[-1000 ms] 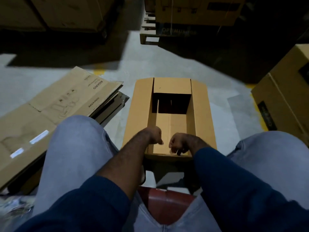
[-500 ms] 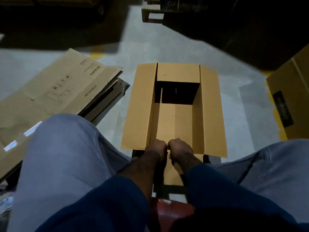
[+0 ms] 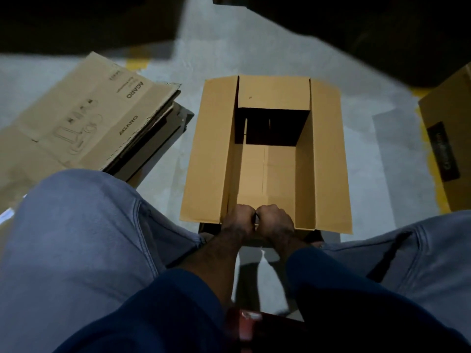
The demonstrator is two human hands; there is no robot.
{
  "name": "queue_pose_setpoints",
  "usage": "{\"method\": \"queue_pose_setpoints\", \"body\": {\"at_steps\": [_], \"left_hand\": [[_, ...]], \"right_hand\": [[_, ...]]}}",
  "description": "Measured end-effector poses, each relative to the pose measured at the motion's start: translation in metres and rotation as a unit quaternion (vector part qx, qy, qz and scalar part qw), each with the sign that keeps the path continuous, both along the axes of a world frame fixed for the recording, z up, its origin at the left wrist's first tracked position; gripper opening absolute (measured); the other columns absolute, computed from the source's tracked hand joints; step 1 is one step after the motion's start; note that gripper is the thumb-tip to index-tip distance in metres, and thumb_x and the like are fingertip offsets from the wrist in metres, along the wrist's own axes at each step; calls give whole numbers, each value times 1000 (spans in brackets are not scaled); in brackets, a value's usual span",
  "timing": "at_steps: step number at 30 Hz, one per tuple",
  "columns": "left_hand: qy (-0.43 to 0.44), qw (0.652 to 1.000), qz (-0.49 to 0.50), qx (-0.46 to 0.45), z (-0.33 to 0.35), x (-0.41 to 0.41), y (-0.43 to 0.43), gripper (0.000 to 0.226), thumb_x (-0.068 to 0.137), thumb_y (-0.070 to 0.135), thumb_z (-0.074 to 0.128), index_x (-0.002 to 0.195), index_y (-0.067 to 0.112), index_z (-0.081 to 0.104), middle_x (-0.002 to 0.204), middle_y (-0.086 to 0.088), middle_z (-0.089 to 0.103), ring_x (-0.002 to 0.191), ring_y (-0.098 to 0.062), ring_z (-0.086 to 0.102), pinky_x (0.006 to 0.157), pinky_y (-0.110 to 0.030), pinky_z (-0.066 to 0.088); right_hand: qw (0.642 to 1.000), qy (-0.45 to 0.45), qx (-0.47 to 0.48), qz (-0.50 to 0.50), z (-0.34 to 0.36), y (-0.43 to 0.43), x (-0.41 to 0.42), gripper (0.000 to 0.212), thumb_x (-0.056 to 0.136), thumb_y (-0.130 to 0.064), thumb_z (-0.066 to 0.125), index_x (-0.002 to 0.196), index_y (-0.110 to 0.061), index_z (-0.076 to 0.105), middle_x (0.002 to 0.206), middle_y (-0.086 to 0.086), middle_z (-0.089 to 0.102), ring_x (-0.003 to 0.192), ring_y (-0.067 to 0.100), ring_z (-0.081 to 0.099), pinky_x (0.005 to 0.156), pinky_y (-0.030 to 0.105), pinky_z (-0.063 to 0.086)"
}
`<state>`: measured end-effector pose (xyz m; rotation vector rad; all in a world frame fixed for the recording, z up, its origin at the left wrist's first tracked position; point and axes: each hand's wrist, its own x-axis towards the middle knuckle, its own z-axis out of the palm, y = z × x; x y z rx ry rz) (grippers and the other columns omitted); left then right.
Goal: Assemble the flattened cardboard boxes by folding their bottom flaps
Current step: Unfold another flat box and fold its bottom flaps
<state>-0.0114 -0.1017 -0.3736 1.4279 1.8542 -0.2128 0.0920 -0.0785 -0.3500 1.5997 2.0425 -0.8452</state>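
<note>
An open brown cardboard box [image 3: 326, 159] stands on the grey floor between my knees, its long side flaps and far flap spread outward. Inside, the folded bottom shows a centre seam, and the far part lies in shadow. My left hand [image 3: 239, 220] and my right hand [image 3: 275, 221] are side by side, knuckles touching, both closed over the box's near flap, which is bent down toward me and mostly hidden under them. A stack of flattened boxes [image 3: 84, 121] printed "AGARO" lies on the floor to the left.
I sit on a red stool [image 3: 251, 324] with both knees in grey trousers flanking the box. A closed carton [image 3: 448, 138] with a dark label stands at the right edge, beside a yellow floor line. Dark shadowed goods fill the top of the view.
My hands came together from slightly apart and pulled the near flap down toward me. The view tilted down and nearer, so the box looks larger.
</note>
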Motion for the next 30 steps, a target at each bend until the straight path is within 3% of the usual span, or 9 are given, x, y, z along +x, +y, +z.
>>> {"method": "queue_pose_setpoints", "body": {"at_steps": [3, 6, 10, 12, 15, 18, 22, 25, 30], "left_hand": [[11, 999, -33, 9, 3, 2, -3, 11, 88, 18, 73, 98, 19, 70, 98, 0, 66, 96, -22, 66, 83, -35, 57], [63, 995, -71, 38, 6, 1, -4, 27, 85, 27, 77, 110, 23, 69, 117, -3, 63, 111, -24, 57, 98, -41, 49], [69, 994, -1, 79, 11, -4, -2, 59, 78, 41, 83, 130, 31, 57, 140, -2, 48, 130, -27, 35, 105, -46, 30], [77, 988, 65, 114, 17, -5, 3, 65, 79, 41, 83, 135, 31, 52, 145, -4, 42, 132, -27, 34, 105, -47, 31], [67, 976, 161, 131, 22, -16, 13, 63, 86, 35, 78, 141, 27, 47, 152, -6, 32, 136, -29, 34, 109, -48, 33], [28, 961, 249, 117, 21, -34, 17, 68, 89, 25, 74, 146, 27, 39, 155, -7, 31, 134, -31, 40, 109, -48, 37], [-75, 930, 343, 113, 26, -49, 22, 79, 92, 22, 73, 156, 23, 27, 153, -12, 38, 132, -35, 48, 104, -45, 48], [-108, 929, 330, 126, 37, -49, 24, 86, 92, 21, 74, 160, 22, 21, 154, -15, 41, 135, -35, 47, 104, -44, 50], [-74, 953, 253, 151, 59, -40, 18, 84, 93, 22, 72, 159, 24, 21, 152, -14, 42, 133, -34, 49, 103, -47, 51]], "right_hand": [[998, 25, -34, -43, -3, 2, 2, 9, 92, -16, 68, 101, -18, 67, 96, 2, 65, 87, 19, 63, 79, 37, 56], [991, 30, -83, -103, -7, 7, 2, 15, 85, -14, 75, 97, -18, 68, 96, 2, 67, 88, 21, 64, 84, 41, 59], [976, 50, -72, -199, -7, 17, 6, 8, 95, -18, 62, 96, -11, 66, 97, 6, 66, 88, 24, 64, 81, 36, 58], [966, 60, -31, -250, -1, 23, 10, 12, 95, -20, 58, 97, -11, 66, 100, 7, 66, 90, 27, 62, 80, 34, 57], [944, 68, 21, -322, 2, 33, 18, 29, 91, -24, 58, 119, -16, 64, 121, 11, 62, 107, 32, 59, 90, 44, 57], [916, 66, 57, -391, 4, 46, 26, 43, 93, -28, 59, 135, -17, 58, 134, 13, 55, 119, 34, 55, 93, 44, 55], [854, -1, 33, -519, 9, 64, 32, 42, 91, -31, 60, 126, -8, 61, 132, 17, 50, 118, 33, 48, 91, 38, 41], [862, 6, 3, -506, 15, 66, 20, 44, 91, -35, 61, 126, -8, 61, 131, 18, 52, 119, 33, 50, 95, 40, 48], [857, 113, -5, -502, 38, 65, -5, 49, 95, -31, 62, 137, -8, 53, 141, 18, 47, 127, 34, 46, 100, 40, 46]]}}
